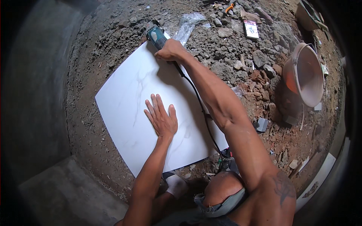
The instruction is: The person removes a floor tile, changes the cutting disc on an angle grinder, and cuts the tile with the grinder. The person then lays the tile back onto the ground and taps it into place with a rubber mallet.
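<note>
A large white marble-patterned tile (120, 101) lies on rough rubble ground. My left hand (161, 118) rests flat on its middle with fingers spread. My right hand (170, 51) grips a teal and black angle grinder (155, 37) at the tile's far edge, my arm stretched forward. The grinder's head sits at that edge; whether it touches the tile I cannot tell. Its black cord (196, 94) runs back across the tile toward my bent knee (218, 192), where some of it is hidden.
Broken soil and stones (226, 51) surround the tile, with crumpled plastic (188, 22), orange-handled pliers (229, 9) and a small package (250, 29). A pinkish bucket (309, 71) lies at right, another container (305, 17) behind it, and a grey block (262, 124) nearer. A concrete wall (41, 94) borders the left.
</note>
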Motion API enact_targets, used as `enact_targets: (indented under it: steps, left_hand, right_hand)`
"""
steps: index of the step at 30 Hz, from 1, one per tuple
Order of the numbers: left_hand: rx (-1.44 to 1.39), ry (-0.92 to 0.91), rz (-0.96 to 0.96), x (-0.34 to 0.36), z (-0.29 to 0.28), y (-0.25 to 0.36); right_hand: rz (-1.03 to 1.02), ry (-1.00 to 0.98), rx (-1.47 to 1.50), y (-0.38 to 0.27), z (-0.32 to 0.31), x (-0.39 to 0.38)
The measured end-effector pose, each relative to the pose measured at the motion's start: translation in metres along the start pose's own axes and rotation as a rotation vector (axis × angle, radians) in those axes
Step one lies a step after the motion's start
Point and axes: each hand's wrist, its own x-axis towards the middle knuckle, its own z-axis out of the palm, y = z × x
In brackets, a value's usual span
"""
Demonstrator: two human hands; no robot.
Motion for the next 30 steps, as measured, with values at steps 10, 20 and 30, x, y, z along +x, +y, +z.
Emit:
enact_targets:
  steps: [10, 20, 30]
  left_hand:
    - [0.003, -0.053, 0.003, 0.0, 0.0, -0.001]
    - [-0.014, 0.007, 0.028, 0.0, -0.001, 0.0]
    - [-0.006, 0.006, 0.025, 0.0, 0.0, -0.001]
  right_hand:
    - [0.036, -0.012, 0.09, -0.003, 0.003, 0.004]
    - [0.012, -0.046, 0.055, 0.004, 0.004, -0.002]
    - [0.012, -0.053, 0.093, 0.013, 0.008, -0.004]
